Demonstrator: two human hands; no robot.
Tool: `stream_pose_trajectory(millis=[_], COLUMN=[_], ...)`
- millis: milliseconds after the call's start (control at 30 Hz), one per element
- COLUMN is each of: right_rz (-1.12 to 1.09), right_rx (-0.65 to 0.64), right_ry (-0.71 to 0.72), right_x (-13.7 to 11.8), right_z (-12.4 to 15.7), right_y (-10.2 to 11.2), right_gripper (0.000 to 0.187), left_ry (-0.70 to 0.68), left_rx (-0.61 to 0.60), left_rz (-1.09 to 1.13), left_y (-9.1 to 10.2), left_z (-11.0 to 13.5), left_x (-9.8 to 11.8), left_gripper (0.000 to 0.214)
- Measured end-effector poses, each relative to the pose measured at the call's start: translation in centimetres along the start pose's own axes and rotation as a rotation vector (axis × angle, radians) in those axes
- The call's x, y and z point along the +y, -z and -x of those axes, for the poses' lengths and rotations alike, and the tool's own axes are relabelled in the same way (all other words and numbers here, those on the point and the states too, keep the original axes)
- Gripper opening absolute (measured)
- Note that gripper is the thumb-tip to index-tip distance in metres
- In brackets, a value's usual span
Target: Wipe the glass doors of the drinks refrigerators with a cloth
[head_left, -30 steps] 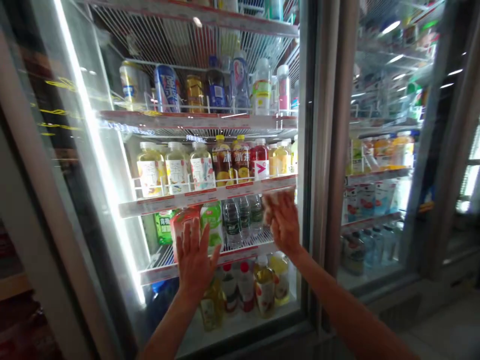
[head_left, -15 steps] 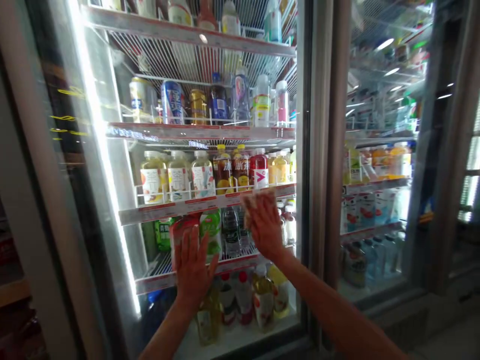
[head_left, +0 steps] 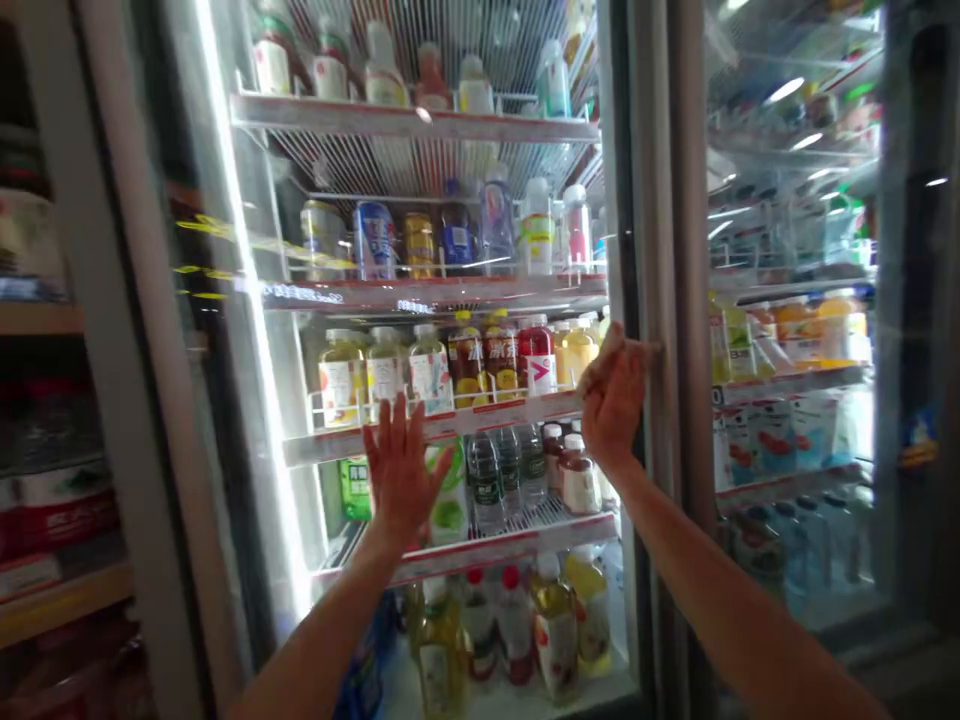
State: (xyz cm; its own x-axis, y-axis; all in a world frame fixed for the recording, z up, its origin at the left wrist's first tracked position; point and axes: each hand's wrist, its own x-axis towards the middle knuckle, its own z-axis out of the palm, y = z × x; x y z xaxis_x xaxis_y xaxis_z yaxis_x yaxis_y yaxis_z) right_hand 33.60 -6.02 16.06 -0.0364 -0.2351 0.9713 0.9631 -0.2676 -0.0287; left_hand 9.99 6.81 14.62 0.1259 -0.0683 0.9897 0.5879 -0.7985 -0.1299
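Note:
A glass cooler door stands in front of me, with lit shelves of drinks behind it. Fingers spread, my left hand is up against the glass, in front of the lower-middle shelves; whether the palm fully touches cannot be seen. My right hand is closed on a pale, crumpled cloth at the door's right edge, beside the metal frame. Part of the cloth is hidden by the fingers.
Bottles of tea and cans fill the shelves behind the glass. A second glass door with more drinks stands to the right. At the far left is a shelf of packaged goods.
My right hand has slid the cloth right and slightly up, from the middle of the glass to the door's edge. My left hand sits a little higher against the glass. The view has shifted.

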Motion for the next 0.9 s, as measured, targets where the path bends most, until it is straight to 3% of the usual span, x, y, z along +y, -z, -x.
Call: stream_pose_trajectory(millis=[33, 133, 167, 200, 300, 333, 467, 500, 600, 633, 767, 800, 900], right_rz=[-0.013, -0.121, -0.133, -0.121, -0.029, -0.032, -0.163, -0.158, -0.071, -0.066, -0.212, -0.225, -0.137], right_rx=[-0.006, -0.213, -0.226, -0.18, 0.082, 0.088, -0.21, -0.199, 0.019, 0.041, -0.26, -0.26, 0.025], right_ry=[0.017, 0.324, 0.37, 0.346, 0.096, 0.094, 0.44, 0.417, 0.117, 0.085, 0.474, 0.474, 0.115], right_x=[-0.2, -0.6, -0.5, -0.4, -0.2, -0.3, -1.1, -1.2, -1.8, -2.1, -3.4, -3.3, -2.8], right_z=[-0.1, -0.4, -0.6, -0.9, -1.9, -2.1, -2.5, -2.7, -3.2, -3.3, -3.3, -3.5, -4.3], right_y=[-0.1, -0.4, -0.5, -0.7, -1.2, -1.4, -1.8, -1.9, -2.1, -2.1, -1.8, -1.8, -2.0], right_gripper=[0.064, 0.062, 0.061, 0.06, 0.06, 0.06, 0.06, 0.06, 0.062, 0.063, 0.068, 0.068, 0.065], left_ry=[-0.01, -0.015, -0.024, -0.038, -0.071, -0.073, -0.087, -0.098, -0.131, -0.135, -0.128, -0.124, -0.113], left_rx=[-0.003, -0.014, -0.015, -0.012, -0.001, 0.005, 0.015, 0.016, 0.011, 0.012, -0.007, -0.019, -0.032], left_rz=[-0.018, -0.075, -0.089, -0.099, -0.116, -0.119, -0.113, -0.105, -0.08, -0.076, -0.084, -0.09, -0.093], left_y=[-0.1, -0.1, 0.0, 0.0, 0.1, 0.1, 0.2, 0.2, 0.3, 0.4, 0.5, 0.5, 0.4], left_z=[0.0, 0.4, 0.6, 0.7, 0.7, 0.7, 0.5, 0.5, 0.5, 0.5, 0.5, 0.5, 0.6], left_x=[-0.2, -0.5, -0.6, -0.7, -0.8, -0.9, -1.1, -1.2, -1.5, -1.5, -1.6, -1.6, -1.4], left_gripper=[0.071, 0.068, 0.068, 0.067, 0.066, 0.066, 0.067, 0.066, 0.065, 0.065, 0.065, 0.065, 0.066])
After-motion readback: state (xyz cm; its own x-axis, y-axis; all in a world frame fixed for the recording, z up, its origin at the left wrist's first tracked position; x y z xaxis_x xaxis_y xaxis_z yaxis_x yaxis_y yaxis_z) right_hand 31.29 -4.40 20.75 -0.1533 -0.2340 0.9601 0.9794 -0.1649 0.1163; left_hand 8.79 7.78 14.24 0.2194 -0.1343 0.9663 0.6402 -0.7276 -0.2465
